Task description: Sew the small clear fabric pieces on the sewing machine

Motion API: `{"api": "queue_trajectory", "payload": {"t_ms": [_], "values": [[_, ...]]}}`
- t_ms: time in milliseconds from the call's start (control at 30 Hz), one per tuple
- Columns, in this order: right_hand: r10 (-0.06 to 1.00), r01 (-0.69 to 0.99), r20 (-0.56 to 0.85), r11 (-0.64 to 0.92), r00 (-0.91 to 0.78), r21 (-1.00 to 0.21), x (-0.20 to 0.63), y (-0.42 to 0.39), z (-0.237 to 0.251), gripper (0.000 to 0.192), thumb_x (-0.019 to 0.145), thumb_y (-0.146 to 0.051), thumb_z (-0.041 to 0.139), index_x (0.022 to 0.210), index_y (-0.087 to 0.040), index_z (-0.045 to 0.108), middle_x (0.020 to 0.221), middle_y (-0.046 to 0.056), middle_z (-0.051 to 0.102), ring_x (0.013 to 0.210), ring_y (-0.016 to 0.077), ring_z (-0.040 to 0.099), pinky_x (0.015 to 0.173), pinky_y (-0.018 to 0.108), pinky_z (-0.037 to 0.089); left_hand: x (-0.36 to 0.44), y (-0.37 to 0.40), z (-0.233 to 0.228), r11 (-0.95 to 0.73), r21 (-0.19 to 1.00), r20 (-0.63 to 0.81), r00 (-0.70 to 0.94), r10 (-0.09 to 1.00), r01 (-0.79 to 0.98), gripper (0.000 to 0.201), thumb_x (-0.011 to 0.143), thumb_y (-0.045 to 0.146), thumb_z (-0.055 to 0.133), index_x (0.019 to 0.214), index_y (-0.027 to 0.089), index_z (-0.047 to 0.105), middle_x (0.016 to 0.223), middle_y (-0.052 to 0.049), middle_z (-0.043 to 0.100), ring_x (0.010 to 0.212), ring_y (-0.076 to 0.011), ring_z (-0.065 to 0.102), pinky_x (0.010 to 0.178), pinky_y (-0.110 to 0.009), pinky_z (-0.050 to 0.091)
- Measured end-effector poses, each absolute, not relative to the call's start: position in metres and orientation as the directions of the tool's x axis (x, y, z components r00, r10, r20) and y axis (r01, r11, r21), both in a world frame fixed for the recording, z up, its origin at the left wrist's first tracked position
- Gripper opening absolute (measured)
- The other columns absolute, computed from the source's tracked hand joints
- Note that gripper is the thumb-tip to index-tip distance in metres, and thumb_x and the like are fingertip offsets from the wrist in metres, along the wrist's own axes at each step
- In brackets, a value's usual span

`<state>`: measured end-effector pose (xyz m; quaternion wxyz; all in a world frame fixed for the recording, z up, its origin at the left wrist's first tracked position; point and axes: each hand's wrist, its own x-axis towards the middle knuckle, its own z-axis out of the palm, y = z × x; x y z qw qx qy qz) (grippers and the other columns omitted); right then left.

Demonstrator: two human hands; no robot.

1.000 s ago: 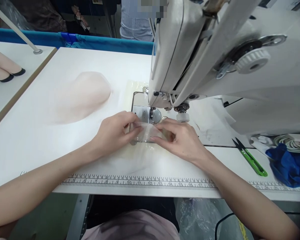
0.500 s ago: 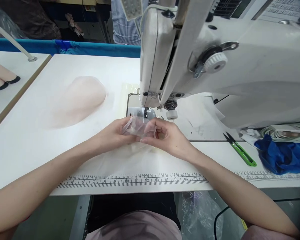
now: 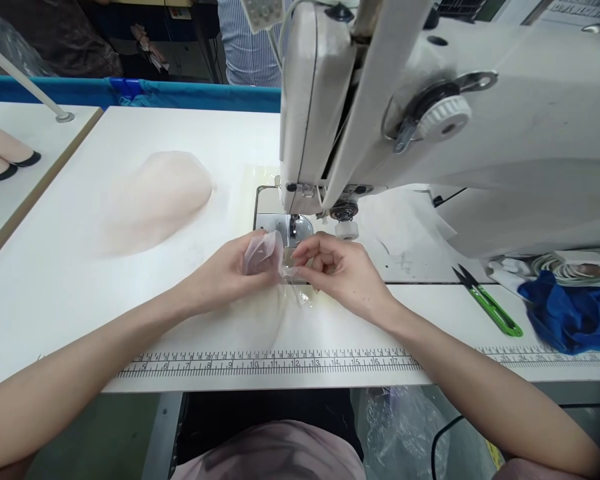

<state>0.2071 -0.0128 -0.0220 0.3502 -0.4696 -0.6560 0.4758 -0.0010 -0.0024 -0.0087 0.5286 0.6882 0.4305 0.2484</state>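
Observation:
Just in front of the sewing machine's needle area, my left hand (image 3: 233,273) is closed on a piece of sheer pale fabric (image 3: 264,253), which bunches up between thumb and fingers. My right hand (image 3: 337,270) pinches the right edge of the same fabric with thumb and fingertips. A thin part of the cloth hangs down toward the table. Behind the hands are the presser foot (image 3: 294,225) and the metal needle plate (image 3: 273,221) of the white sewing machine (image 3: 310,113). Another sheer pinkish fabric piece (image 3: 165,193) lies on the table to the left.
Green thread snips (image 3: 490,303) lie on the right, beside a crumpled blue cloth (image 3: 573,310). A ruler strip (image 3: 280,363) runs along the front edge. At far left are two skin-toned pieces with dark ends (image 3: 5,153). A person in a striped shirt (image 3: 247,47) is beyond the table.
The fabric, earlier stretched flat between both hands, is now gathered more in my left hand. My right hand has moved slightly right, holding only its edge.

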Motion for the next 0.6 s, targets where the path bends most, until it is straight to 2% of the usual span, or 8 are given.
{"api": "queue_trajectory", "payload": {"t_ms": [67, 167, 233, 333, 467, 600], "values": [[0.942, 0.246, -0.020, 0.067, -0.334, -0.967, 0.207, -0.013, -0.023, 0.005, 0.079, -0.018, 0.071, 0.083, -0.019, 0.068, 0.068, -0.003, 0.066, 0.051, 0.0084, 0.059, 0.051, 0.023, 0.049, 0.000, -0.003, -0.010, -0.111, 0.918, -0.088, 0.468, 0.880, 0.381, 0.019, 0.077, 0.029, 0.071, 0.083, 0.019, 0.056, 0.073, 0.002, 0.058, 0.062, -0.0110, 0.055, 0.054, -0.023, 0.045], [0.935, 0.184, -0.031, 0.037, -0.353, -0.982, 0.207, -0.014, -0.023, 0.001, 0.079, -0.018, 0.071, 0.080, -0.019, 0.071, 0.073, -0.001, 0.070, 0.059, 0.0109, 0.066, 0.058, 0.024, 0.055, 0.000, -0.005, -0.012, -0.160, 0.868, -0.043, 0.392, 0.919, 0.469, 0.024, 0.079, 0.034, 0.072, 0.076, 0.019, 0.054, 0.066, 0.004, 0.055, 0.056, -0.0091, 0.049, 0.051, -0.022, 0.040], [0.938, 0.169, -0.024, 0.037, -0.345, -0.985, 0.206, -0.014, -0.023, 0.002, 0.077, -0.017, 0.072, 0.078, -0.019, 0.071, 0.072, -0.001, 0.070, 0.064, 0.0121, 0.068, 0.062, 0.025, 0.057, 0.001, -0.005, -0.012, -0.203, 0.836, 0.000, 0.371, 0.928, 0.509, 0.022, 0.080, 0.033, 0.072, 0.075, 0.019, 0.055, 0.065, 0.005, 0.056, 0.056, -0.0086, 0.049, 0.051, -0.021, 0.039], [0.945, 0.181, -0.017, 0.045, -0.327, -0.983, 0.205, -0.015, -0.023, 0.003, 0.076, -0.016, 0.073, 0.076, -0.018, 0.070, 0.070, -0.001, 0.069, 0.065, 0.0124, 0.067, 0.061, 0.025, 0.055, 0.000, -0.005, -0.013, -0.302, 0.802, 0.086, 0.400, 0.912, 0.516, 0.014, 0.081, 0.030, 0.072, 0.079, 0.019, 0.063, 0.072, 0.003, 0.061, 0.061, -0.0095, 0.054, 0.055, -0.021, 0.042], [0.945, 0.191, 0.040, 0.107, -0.325, -0.976, 0.205, -0.016, -0.023, 0.006, 0.079, -0.015, 0.070, 0.075, -0.018, 0.068, 0.069, -0.002, 0.068, 0.063, 0.0111, 0.065, 0.062, 0.025, 0.055, -0.001, -0.005, -0.017, -0.408, 0.771, 0.195, 0.430, 0.882, 0.488, 0.005, 0.084, 0.025, 0.070, 0.086, 0.022, 0.074, 0.081, 0.000, 0.064, 0.069, -0.0108, 0.060, 0.059, -0.022, 0.046], [0.933, 0.231, 0.143, 0.227, -0.330, -0.946, 0.203, -0.018, -0.023, 0.009, 0.083, -0.013, 0.064, 0.076, -0.019, 0.065, 0.071, -0.003, 0.066, 0.065, 0.0104, 0.065, 0.063, 0.024, 0.056, -0.002, -0.007, -0.021, -0.494, 0.727, 0.299, 0.429, 0.853, 0.476, 0.013, 0.086, 0.019, 0.067, 0.092, 0.026, 0.076, 0.078, 0.001, 0.063, 0.066, -0.0090, 0.058, 0.054, -0.020, 0.044]]}}
